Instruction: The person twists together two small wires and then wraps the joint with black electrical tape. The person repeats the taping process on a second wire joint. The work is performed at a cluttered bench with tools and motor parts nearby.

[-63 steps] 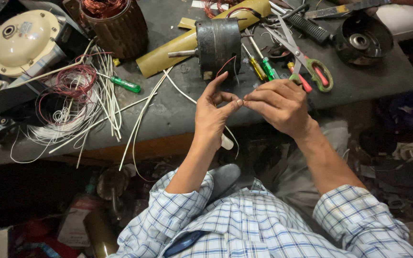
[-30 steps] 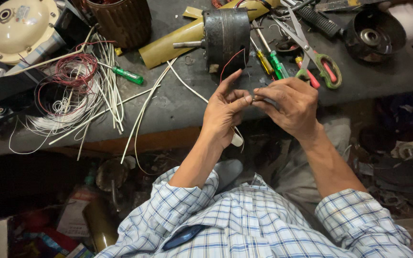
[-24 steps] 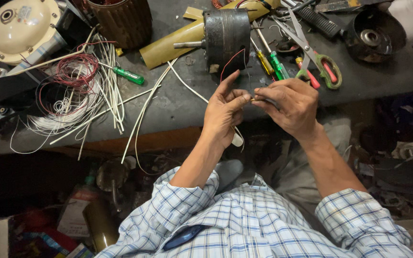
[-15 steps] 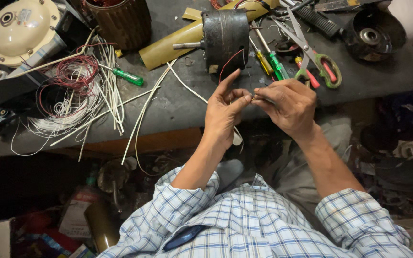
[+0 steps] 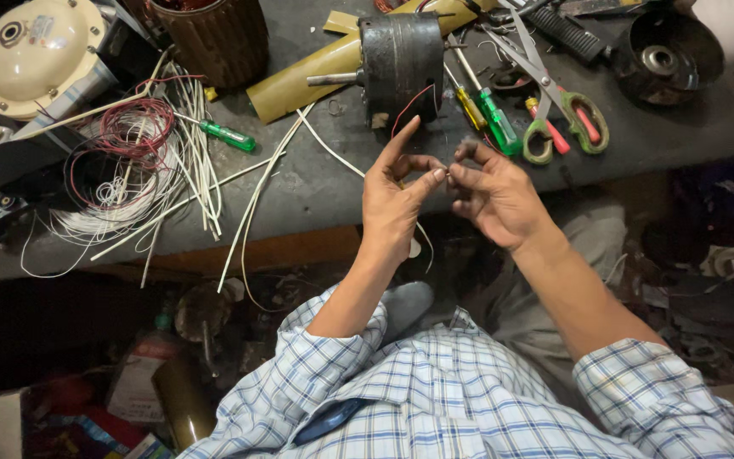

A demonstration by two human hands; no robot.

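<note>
Over bench edge | left hand (image 5: pixel 394 200), right hand (image 5: pixel 493 194) pinch red wire (image 5: pixel 408 104) | cream cover (image 5: pixel 34 53) far-left

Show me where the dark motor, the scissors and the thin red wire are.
Dark motor (image 5: pixel 403 64), head view, on its round body.
Scissors (image 5: pixel 554 89), head view, near the pivot above the green handles.
Thin red wire (image 5: pixel 409 102), head view, on the loop beside the motor.

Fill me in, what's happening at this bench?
A person seated at a dark workbench pinches a thin red wire between the fingertips of the left hand and right hand. The wire runs up to a small dark motor lying just beyond the hands. Screwdrivers and scissors lie to the right of the motor, coils of red and white wire to the left.
</note>
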